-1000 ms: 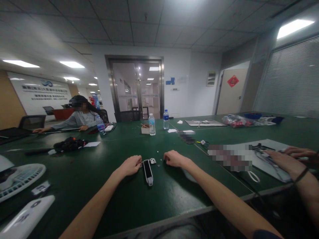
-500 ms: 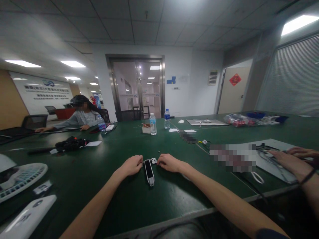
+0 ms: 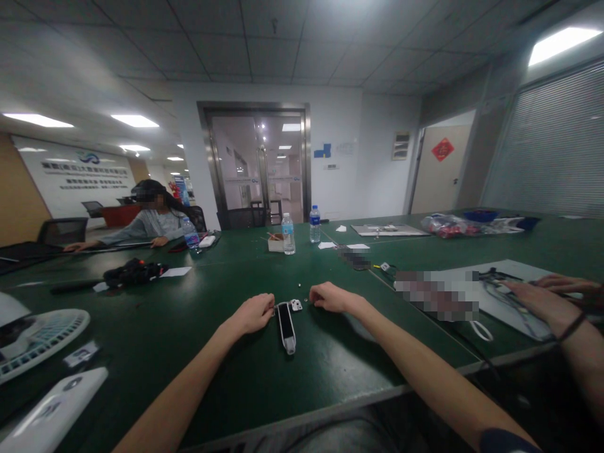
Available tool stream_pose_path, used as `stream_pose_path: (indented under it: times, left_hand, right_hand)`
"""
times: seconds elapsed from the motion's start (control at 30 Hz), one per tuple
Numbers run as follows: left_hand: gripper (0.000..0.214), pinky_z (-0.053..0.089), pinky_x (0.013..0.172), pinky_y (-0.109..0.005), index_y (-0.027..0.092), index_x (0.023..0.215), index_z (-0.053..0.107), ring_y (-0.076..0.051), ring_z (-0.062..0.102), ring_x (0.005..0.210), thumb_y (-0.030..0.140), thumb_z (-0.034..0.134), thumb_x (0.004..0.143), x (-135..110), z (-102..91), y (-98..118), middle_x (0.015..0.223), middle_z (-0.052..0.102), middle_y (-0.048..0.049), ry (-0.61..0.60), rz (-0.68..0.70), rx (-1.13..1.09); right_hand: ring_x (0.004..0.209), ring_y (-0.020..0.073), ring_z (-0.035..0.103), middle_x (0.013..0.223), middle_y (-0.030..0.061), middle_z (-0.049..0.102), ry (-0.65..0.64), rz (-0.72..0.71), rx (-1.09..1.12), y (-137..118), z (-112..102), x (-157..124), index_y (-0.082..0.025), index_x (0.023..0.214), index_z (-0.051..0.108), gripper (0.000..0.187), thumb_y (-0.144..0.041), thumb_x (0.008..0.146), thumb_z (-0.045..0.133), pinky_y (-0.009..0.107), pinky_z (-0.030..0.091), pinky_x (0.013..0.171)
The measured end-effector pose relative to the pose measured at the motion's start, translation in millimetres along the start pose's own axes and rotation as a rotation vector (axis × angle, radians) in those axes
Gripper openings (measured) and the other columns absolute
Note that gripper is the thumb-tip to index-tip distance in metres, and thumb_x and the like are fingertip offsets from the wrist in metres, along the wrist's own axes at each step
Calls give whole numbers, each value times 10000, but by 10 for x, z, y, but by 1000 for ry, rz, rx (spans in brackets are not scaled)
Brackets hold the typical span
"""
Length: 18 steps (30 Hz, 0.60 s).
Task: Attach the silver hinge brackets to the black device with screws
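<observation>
A long black and white device lies on the green table in front of me, with a small white part at its far end. My left hand rests curled at the device's far left end, its fingertips touching it. My right hand lies on the table just right of the small white part, its fingers closed in a pinch near some tiny specks. I cannot make out what either hand holds.
A co-worker's hands work on a grey mat at the right. Another person sits at the far left. Two water bottles and a small box stand mid-table. White fan parts lie at the near left.
My right hand moved in close to the small white part half a second ago and has drawn back a little to the right. My left hand stays at the device's end.
</observation>
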<state>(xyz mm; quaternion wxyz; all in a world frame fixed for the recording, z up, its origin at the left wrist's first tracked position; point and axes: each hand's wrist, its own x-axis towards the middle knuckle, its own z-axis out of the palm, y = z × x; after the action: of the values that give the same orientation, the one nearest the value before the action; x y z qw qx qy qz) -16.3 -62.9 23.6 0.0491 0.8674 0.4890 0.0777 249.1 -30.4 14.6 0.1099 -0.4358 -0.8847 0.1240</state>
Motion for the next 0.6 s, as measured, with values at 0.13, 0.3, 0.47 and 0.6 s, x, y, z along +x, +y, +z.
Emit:
stream_pose_path:
  times: [0.13,0.3,0.47,0.6]
  left_hand:
    - [62,399,627,-270,199,833,490,-194,551,760,230,437,842,7,33,125,845,571,-42,-2,48,-4]
    - [54,382,621,-270,201,808,477,-197,543,747,218,434,836,7,63,217,825,568,-40,6,93,7]
    - [54,382,613,-271,201,811,477,-195,544,732,217,433,837,-1,61,233,824,572,-40,4,99,8]
    - [61,387,615,-269,199,804,476,-192,544,740,227,436,840,-5,44,245,826,570,-40,-6,99,-3]
  right_hand:
    - [760,139,593,838,30,658,86,-67,89,75,-25,-25,-154,899,663,142,-135,797,567,227,438,697]
    - [776,131,589,835,15,654,107,-203,193,-59,-9,-19,-154,876,667,132,-142,812,552,218,438,716]
    - [742,120,601,812,2,659,51,-219,260,-135,28,-20,-161,865,668,119,-144,808,565,206,445,695]
    - [737,120,616,800,-4,669,56,-198,296,-117,58,-15,-167,863,669,107,-156,802,583,207,453,695]
